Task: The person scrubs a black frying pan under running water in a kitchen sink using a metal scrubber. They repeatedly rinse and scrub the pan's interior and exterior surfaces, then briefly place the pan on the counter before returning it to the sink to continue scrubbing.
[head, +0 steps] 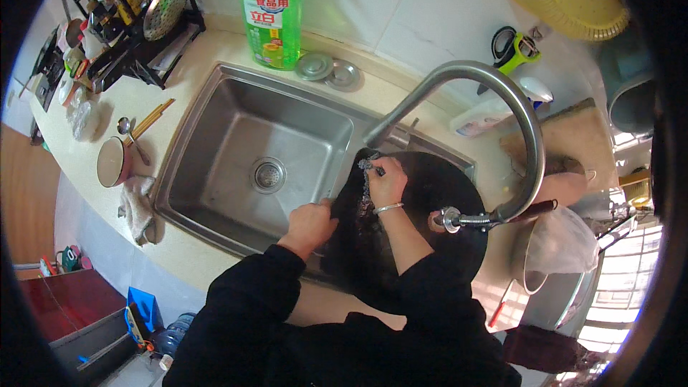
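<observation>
A large black wok (441, 183) lies over the right-hand basin of the steel sink, hiding most of that basin. My left hand (310, 227) grips the wok's left edge. Pinched in the fingers of my right hand (388, 178) is a steel wool scrubber (365, 163), pressed to the wok near its far left edge. Wet, shiny streaks show on the dark surface beside my right wrist. The curved steel faucet (484, 72) arches over the wok, its spout end (450, 220) hanging above it; I cannot tell whether water runs.
Left of the wok is a sink basin (226, 161) with a round drain (269, 174). Green dish soap (273, 21) stands behind it. A bowl (112, 161), chopsticks (153, 118) and a cloth (138, 209) lie left. At right are a cutting board (570, 134) and a red-handled knife (501, 305).
</observation>
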The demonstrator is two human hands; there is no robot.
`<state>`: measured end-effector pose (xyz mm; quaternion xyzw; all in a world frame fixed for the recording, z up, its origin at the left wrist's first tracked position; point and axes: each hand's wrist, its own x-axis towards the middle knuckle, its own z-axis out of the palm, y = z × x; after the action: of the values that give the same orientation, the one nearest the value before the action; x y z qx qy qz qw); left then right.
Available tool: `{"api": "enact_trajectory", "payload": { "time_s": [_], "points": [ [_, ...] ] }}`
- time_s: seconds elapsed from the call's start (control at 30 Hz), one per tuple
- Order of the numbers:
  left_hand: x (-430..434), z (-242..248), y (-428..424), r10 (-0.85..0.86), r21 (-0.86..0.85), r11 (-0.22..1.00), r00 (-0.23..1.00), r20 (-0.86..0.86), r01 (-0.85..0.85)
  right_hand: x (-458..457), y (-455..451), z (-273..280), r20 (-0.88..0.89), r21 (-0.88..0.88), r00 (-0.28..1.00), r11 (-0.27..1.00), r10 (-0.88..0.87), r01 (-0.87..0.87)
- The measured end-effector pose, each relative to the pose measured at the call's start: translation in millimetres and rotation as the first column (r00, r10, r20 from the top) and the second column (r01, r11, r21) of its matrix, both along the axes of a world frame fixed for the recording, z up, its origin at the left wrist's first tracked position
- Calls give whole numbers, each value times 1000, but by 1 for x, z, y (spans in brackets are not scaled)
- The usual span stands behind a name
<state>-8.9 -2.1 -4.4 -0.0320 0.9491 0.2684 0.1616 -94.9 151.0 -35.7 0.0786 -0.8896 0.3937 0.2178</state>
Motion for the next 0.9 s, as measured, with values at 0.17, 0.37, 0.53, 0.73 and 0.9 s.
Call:
{"api": "enact_trajectory", "payload": {
  "time_s": [0.17, 0.37, 0.53, 0.73, 0.9],
  "points": [
    [-2, 1, 0, -10, -1, 1000, 1000, 12, 10, 3, -2, 1, 362, -12, 844, 907, 397, -421],
    [1, -4, 1, -7, -2, 1000, 999, -37, 7, -2, -1, -1, -3, 14, 1000, 1000, -12, 12],
    [-1, -11, 0, -41, -31, 999, 999, 16, 41, -5, 2, -4, 195, 27, 922, 937, 336, -347],
    [1, -11, 0, -12, -16, 1000, 1000, -27, 11, -9, 7, -6, 117, 65, 988, 992, 101, -109],
    [-1, -9, 0, -44, -34, 998, 999, 4, 44, 8, 3, -6, 143, -52, 897, 908, 419, -416]
  ]
}}
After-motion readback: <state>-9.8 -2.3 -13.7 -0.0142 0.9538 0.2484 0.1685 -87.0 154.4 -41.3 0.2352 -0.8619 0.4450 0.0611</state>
